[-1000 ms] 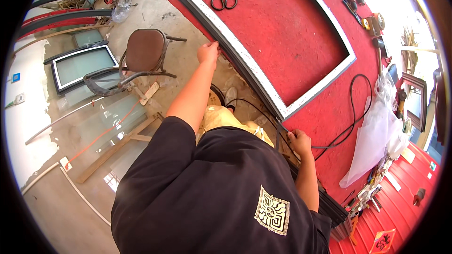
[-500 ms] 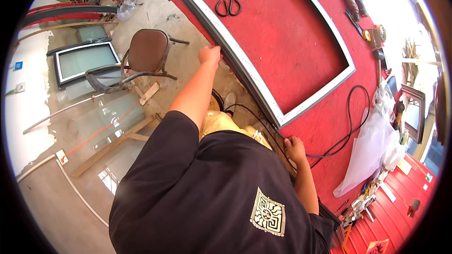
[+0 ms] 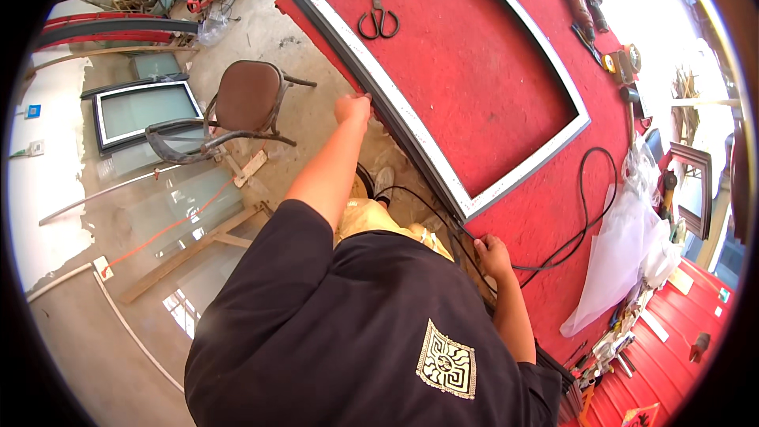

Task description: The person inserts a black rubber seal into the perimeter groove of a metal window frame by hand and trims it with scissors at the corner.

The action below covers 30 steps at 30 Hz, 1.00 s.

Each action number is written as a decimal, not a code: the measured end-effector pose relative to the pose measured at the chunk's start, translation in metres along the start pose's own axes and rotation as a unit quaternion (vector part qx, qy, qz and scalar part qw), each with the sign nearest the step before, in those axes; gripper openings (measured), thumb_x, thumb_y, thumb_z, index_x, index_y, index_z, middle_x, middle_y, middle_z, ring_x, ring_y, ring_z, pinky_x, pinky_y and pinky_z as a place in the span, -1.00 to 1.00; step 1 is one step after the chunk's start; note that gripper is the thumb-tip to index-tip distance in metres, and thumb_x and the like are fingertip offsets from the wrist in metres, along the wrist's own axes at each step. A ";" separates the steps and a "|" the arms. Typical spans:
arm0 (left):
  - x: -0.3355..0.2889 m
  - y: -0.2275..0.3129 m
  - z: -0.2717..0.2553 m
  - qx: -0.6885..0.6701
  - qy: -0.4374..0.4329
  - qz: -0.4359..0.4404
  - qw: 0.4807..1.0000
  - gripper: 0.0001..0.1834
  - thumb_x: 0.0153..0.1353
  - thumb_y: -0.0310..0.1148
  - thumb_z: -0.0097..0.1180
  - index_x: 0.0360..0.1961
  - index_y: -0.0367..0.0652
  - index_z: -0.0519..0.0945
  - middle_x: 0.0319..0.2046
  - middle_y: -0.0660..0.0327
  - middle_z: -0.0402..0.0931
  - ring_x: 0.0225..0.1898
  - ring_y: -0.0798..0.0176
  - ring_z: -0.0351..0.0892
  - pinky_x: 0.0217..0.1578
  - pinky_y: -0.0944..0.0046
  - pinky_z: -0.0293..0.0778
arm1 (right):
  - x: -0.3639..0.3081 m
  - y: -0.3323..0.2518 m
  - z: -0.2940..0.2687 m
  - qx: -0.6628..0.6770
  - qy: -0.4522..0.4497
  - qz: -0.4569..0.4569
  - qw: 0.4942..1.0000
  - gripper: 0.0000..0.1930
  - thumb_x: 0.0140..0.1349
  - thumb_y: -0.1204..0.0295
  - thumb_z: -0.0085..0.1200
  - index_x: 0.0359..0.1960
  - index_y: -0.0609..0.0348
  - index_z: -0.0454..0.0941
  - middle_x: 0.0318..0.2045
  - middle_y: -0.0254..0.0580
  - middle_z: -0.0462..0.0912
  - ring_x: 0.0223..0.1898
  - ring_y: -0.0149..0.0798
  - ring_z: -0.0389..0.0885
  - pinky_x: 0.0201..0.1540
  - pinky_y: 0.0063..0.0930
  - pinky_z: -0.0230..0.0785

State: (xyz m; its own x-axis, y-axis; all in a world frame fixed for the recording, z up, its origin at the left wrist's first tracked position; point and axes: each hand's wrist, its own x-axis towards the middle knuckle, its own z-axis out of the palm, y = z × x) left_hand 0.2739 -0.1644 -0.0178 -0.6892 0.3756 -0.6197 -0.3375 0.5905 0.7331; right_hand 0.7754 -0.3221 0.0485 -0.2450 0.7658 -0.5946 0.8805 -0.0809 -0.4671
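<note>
A window frame (image 3: pixel 385 77), white on top with dark grey sides, lies on a red-covered table (image 3: pixel 538 221). At its left outer edge is my left hand (image 3: pixel 353 108), closed with its fingertips against the dark side; the fingers' undersides are hidden. Beside the frame's near corner, at the table edge, my right hand (image 3: pixel 492 256) is closed in a pinch on a thin black strip (image 3: pixel 587 217). From that hand the strip loops over the table to the right, and another length hangs down toward my feet. Black-handled scissors (image 3: pixel 377 17) rest on the red surface inside the frame.
A brown-seated chair (image 3: pixel 248 96) stands on the floor to the left. Beyond it, a glazed frame (image 3: pixel 147 113) and glass sheets lie low. Power tools (image 3: pixel 583 9), tape rolls (image 3: pixel 617 61) and clear plastic film (image 3: pixel 609 261) line the table's right side.
My view has shifted slightly, moving the frame and scissors a little in the picture. Both hands stay at nearly the same spots, the left slightly nearer along the frame's edge.
</note>
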 end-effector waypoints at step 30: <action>-0.017 -0.042 0.004 0.134 0.018 0.039 0.990 -0.71 0.29 -0.22 0.43 -0.28 -0.29 0.77 -0.42 0.05 0.77 -0.39 0.05 0.79 -0.24 0.01 0.64 | 0.024 0.032 0.011 -0.060 -0.031 0.001 0.998 -0.47 0.44 -0.05 0.09 -0.10 0.23 0.79 -0.16 0.30 0.79 0.00 0.26 0.79 0.08 0.10 0.57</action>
State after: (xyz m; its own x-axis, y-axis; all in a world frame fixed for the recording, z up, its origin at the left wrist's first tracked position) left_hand 0.3019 -0.1923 -0.0391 -0.7304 0.4053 -0.5498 -0.1032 0.7302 0.6754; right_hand 0.7930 -0.3133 0.0121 -0.2643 0.7250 -0.6360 0.9225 -0.0022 -0.3859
